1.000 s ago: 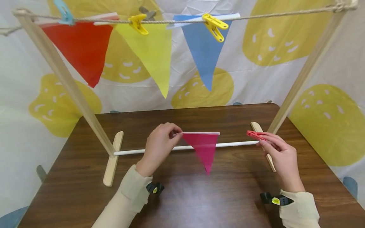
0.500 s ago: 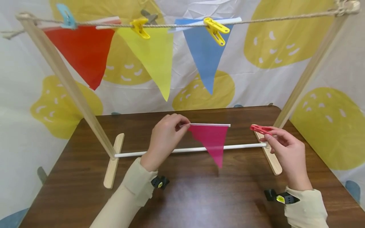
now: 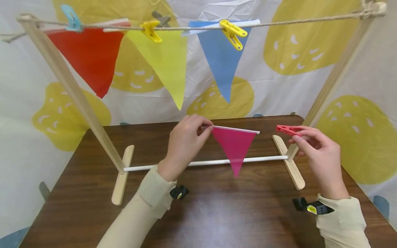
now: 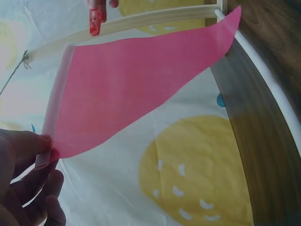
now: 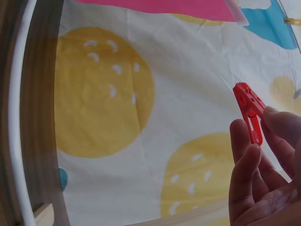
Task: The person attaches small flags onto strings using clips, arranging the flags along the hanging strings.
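Observation:
My left hand [image 3: 187, 144] pinches the left end of a white strip along the top of a pink triangular pennant [image 3: 234, 143]. The pennant hangs point down over the table, its strip sloping slightly to the right. In the left wrist view, thumb and fingers grip the strip's end while the pink pennant [image 4: 127, 89] spreads away from them. My right hand [image 3: 321, 155] holds a red clothespin [image 3: 288, 130] by its handle end, to the right of the pennant and apart from it. The red clothespin [image 5: 250, 110] points its nose away from the fingers in the right wrist view.
Above, a rope [image 3: 279, 23] runs between two wooden posts. Red [image 3: 90, 57], yellow [image 3: 167, 62] and blue [image 3: 220, 58] pennants hang there with a light-blue clothespin [image 3: 72, 19] and yellow clothespins [image 3: 232, 32]. A white rod [image 3: 211, 162] joins the posts' feet above the brown table [image 3: 217, 213].
Both hands have risen and shifted right, carrying the pink pennant and the red clothespin. The pennant's strip has gone from nearly level to tilting down at its right end.

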`<state>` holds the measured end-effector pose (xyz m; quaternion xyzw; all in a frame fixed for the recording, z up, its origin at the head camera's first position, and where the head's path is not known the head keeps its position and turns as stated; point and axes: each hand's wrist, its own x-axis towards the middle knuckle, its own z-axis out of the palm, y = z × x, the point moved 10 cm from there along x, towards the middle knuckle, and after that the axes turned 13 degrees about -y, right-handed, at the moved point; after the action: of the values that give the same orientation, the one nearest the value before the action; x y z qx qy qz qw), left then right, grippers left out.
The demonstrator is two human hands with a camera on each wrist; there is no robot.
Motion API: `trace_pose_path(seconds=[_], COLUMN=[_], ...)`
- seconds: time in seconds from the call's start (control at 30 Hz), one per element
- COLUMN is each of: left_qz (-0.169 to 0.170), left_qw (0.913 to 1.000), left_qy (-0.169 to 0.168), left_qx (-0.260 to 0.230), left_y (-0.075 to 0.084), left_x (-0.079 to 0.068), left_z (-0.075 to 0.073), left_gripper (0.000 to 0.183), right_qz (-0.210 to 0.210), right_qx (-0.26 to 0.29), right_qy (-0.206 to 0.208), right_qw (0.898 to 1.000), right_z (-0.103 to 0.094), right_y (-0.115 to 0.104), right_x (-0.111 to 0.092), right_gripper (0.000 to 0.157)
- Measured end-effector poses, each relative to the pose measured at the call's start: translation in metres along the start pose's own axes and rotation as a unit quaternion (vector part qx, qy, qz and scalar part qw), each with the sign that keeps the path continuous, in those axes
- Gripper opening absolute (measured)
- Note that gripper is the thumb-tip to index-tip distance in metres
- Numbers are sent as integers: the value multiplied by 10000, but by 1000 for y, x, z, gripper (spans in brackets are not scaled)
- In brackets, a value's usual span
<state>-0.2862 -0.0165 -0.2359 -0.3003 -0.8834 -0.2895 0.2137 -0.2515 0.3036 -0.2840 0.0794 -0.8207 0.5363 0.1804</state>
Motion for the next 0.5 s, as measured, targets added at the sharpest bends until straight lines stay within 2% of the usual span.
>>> trace_pose_path(seconds=[0.37, 0.5], left_qz=[267, 447], left_qw=[9995, 9986], left_qy=[195, 279], left_qx=[-21, -6], left_y=[17, 26], left_x=[15, 22], left_z=[-10, -15], left_gripper=[9, 9], right_qz=[-557, -667], right_qx=[-193, -238], right_qy=[-37, 129], right_qw=[9983, 9974], right_z=[-13, -21], right_y=[-35, -48], right_x=[13, 17], right_gripper=[24, 24])
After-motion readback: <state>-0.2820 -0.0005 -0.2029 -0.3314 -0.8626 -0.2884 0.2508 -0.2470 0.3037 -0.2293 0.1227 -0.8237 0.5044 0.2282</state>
